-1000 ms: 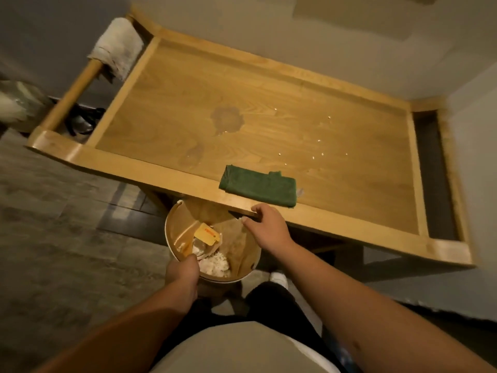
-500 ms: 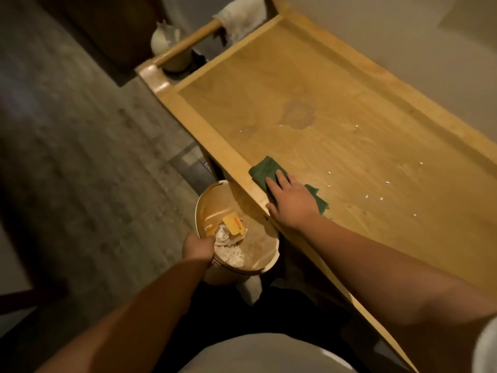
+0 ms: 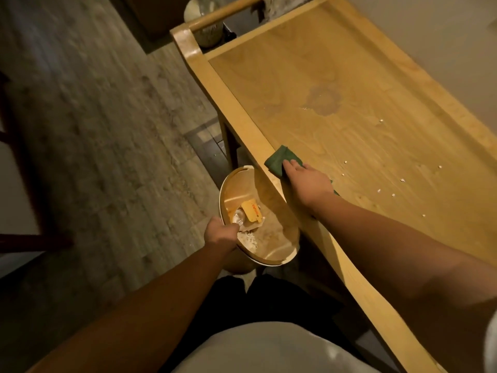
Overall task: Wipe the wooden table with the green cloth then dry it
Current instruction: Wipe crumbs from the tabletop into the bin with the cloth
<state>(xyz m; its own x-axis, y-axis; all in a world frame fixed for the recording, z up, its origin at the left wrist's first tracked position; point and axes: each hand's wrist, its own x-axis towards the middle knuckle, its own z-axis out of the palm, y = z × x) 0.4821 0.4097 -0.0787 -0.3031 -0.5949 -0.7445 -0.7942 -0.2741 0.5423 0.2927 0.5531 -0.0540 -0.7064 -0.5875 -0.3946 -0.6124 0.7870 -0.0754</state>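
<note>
The wooden table (image 3: 336, 76) has a raised rim and runs from top centre to bottom right. A dark wet stain (image 3: 324, 99) marks its top, and several white crumbs (image 3: 403, 180) lie scattered to the right. The green cloth (image 3: 279, 160) lies at the table's near edge. My right hand (image 3: 305, 181) lies flat on it, fingers straight, covering most of it. My left hand (image 3: 219, 232) grips the rim of a round wooden bin (image 3: 269, 254) held just below the table edge.
The bin holds a yellow wrapper (image 3: 251, 210) and white scraps. A pale towel (image 3: 279, 4) hangs on the rail at the table's far end. A light vase-like object (image 3: 203, 12) stands beyond it. Wood-pattern floor (image 3: 94, 130) spreads to the left.
My right hand went from the table's front rim onto the green cloth and presses it at the edge. The view swung left. My left hand keeps holding the bin.
</note>
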